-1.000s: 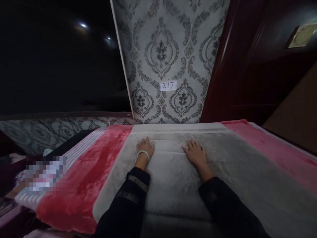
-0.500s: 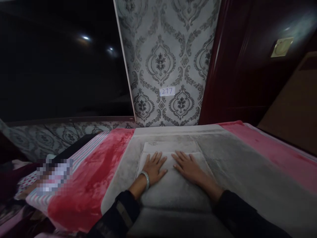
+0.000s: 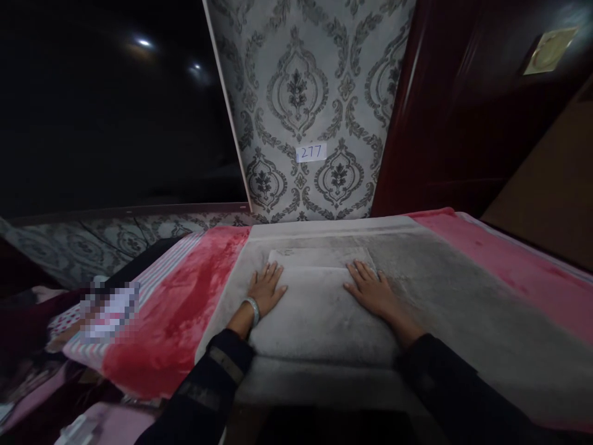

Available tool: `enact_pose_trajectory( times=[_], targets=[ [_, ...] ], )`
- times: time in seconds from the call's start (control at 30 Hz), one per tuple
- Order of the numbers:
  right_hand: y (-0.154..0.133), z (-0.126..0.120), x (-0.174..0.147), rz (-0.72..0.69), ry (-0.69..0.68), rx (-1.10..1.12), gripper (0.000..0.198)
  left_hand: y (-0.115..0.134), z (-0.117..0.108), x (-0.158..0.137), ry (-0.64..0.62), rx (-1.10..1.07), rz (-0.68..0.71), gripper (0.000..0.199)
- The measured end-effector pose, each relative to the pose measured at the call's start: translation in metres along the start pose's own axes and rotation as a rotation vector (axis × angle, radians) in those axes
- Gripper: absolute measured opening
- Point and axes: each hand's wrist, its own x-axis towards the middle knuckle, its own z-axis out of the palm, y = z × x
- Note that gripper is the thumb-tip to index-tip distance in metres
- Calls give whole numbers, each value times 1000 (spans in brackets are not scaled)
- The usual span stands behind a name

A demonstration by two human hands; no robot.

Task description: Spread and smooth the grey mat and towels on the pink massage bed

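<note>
Left hand point(image 3: 266, 288) and right hand point(image 3: 370, 287) are palm-down, fingers slightly spread, pinching nothing. They sit at the left and right edges of the folded cloth point(image 3: 319, 315), which lies right in front of me on the gray blanket point(image 3: 463, 296). Wide placement probably spreads pressure and holds both sides flat. Cloth is pale gray, plush-looking, roughly rectangular, crease across the far end. Gray blanket has similar nap; red blanket point(image 3: 162, 321) shows either side, fuzzy, striped border at left.
</note>
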Motion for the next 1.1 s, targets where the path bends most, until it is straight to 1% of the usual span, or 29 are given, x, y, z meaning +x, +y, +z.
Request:
enact_pose_trajectory(
  times=[0.13, 0.2, 0.23, 0.27, 0.3, 0.33, 0.37, 0.4, 0.43, 0.47, 0.5, 0.57, 0.6, 0.67, 0.77, 0.9, 1.0, 1.1],
  targets=[
    [7, -7, -8, 13, -39, -10, 67, -7, -9, -1, -32, 5, -29, 64],
    [11, -12, -19, 27, -55, -7, 68, -3, -16, -6, -44, 28, -89, 64],
    [12, -14, -26, 40, -64, -2, 68, 3, -18, -11, -37, 38, -118, 65],
    [10, -16, -35, 52, -65, 6, 68, 12, -20, -18, -18, 42, -122, 66],
    [6, -17, -44, 53, -52, 15, 67, 25, -19, -27, 15, 40, -95, 67],
    [0, -16, -54, 37, -23, 27, 66, 40, -17, -37, 51, 32, -28, 67],
    [-9, -14, -64, -1, 18, 40, 64, 57, -13, -48, 86, 18, 75, 66],
    [-19, -11, -73, -53, 59, 54, 62, 75, -7, -59, 108, 3, 174, 66],
    [-30, -7, -81, -105, 94, 65, 61, 92, 0, -69, 105, -9, 243, 66],
    [-39, -2, -88, -145, 118, 72, 60, 107, 7, -78, 99, -17, 271, 67],
    [-47, 2, -94, -168, 131, 77, 60, 119, 13, -85, 104, -21, 268, 68],
    [-55, 9, -101, -172, 148, 82, 60, 130, 21, -94, 111, -17, 233, 69],
    [-54, 12, -103, -163, 156, 84, 61, 129, 22, -96, 117, -11, 215, 70],
    [-45, 14, -106, -152, 160, 89, 63, 115, 21, -98, 127, 6, 195, 72],
    [-22, 14, -112, -129, 158, 88, 65, 81, 17, -101, 172, 42, 144, 75],
    [2, 18, -124, -77, 192, 116, 65, 40, 19, -110, 250, 67, 67, 69],
    [12, 24, -133, -51, 221, 153, 65, 20, 24, -117, 280, 56, 64, 66],
    [20, 29, -141, -32, 242, 177, 65, 8, 28, -122, 294, 30, 65, 64]
  ],
)
